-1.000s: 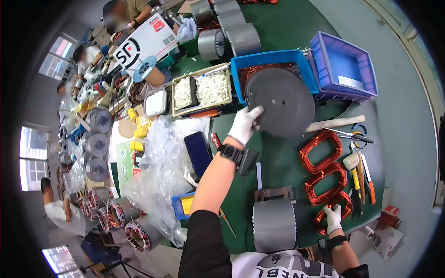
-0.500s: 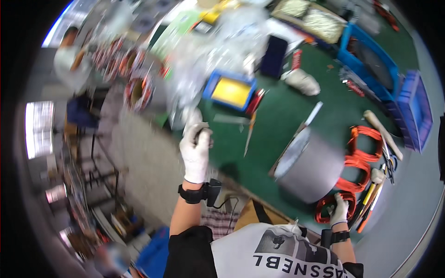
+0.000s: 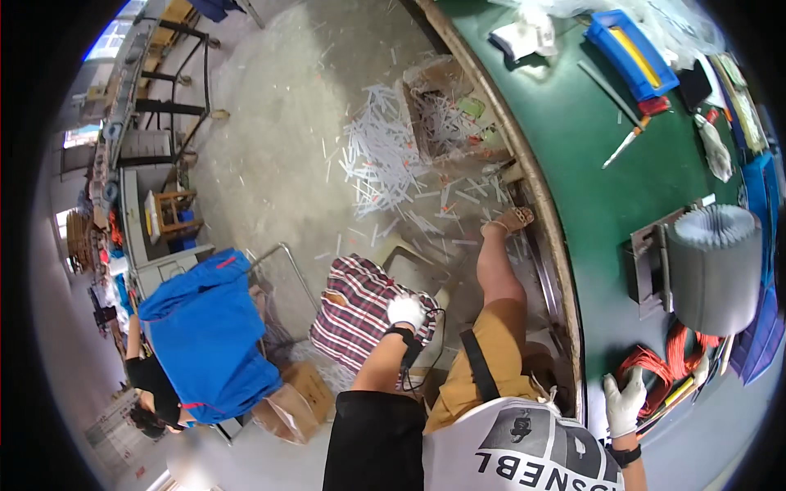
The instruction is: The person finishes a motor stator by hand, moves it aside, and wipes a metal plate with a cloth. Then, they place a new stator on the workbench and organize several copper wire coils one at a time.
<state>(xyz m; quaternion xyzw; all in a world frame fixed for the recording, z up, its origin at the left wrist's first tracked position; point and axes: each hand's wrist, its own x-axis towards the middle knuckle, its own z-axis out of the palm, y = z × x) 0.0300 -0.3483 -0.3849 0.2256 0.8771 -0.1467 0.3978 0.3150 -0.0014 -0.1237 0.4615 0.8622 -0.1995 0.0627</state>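
Note:
My left hand (image 3: 405,311), in a white glove, is down off the table on a plaid cushion (image 3: 348,307) of a metal-framed stool. Its fingers look curled over the cloth, their tips hidden. On the green table (image 3: 548,164) at the right is my right hand (image 3: 624,403), also gloved, with thumb and fingers apart. It rests against a coil of orange-red wire (image 3: 647,360). Further coils lie beside it, partly covered by a grey metal cylinder (image 3: 712,274) with a slotted white-lined bore. That cylinder stands next to a flat metal plate (image 3: 647,266).
White strips (image 3: 381,155) litter the floor round a carton (image 3: 413,123). At left, a blue cloth (image 3: 205,335) hangs near another person (image 3: 151,393) and a brown box (image 3: 307,393). The table holds a blue tray (image 3: 626,53), a white cloth bundle (image 3: 528,37) and a wrapped tool (image 3: 714,151).
The view has swung left and down to the floor. My left hand has gone from the table edge, near the white bundle, down to the plaid cushion. My right hand stays by the wire coils.

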